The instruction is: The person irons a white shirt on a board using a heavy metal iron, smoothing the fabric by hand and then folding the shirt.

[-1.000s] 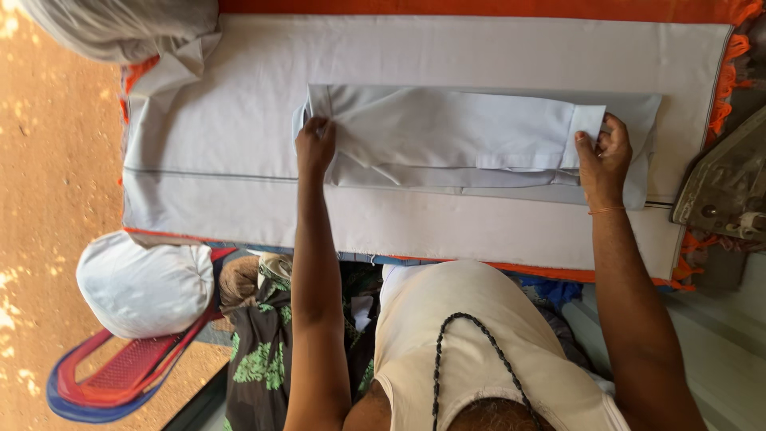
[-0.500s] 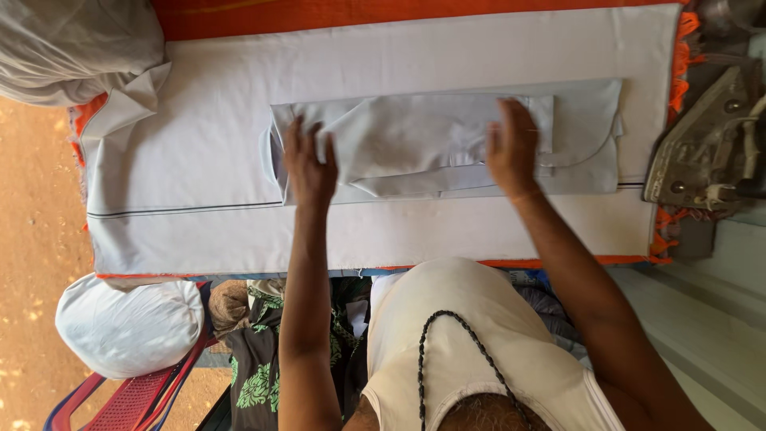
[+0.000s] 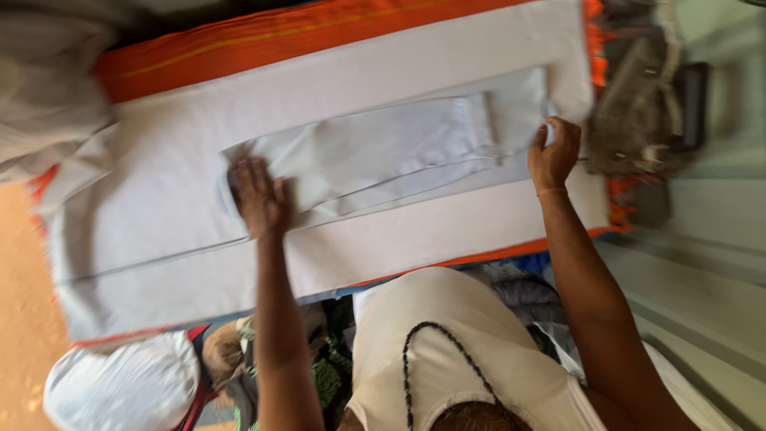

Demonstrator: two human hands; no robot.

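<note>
The left hand [image 3: 259, 198] presses flat and open on the folded pale garment [image 3: 383, 152] at its nine-o'clock end, while the right hand [image 3: 554, 153] pinches its three-o'clock edge.

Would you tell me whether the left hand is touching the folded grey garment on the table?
Touching. The head view shows the left hand lying flat, palm down, on the left end of the folded grey garment, with no gap between them.

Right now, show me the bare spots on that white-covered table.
Free: the white sheet left of the left hand, and the strip between the folded pale grey garment and the near edge. Crowded: the right end, where the right hand meets the dark metal iron.
</note>
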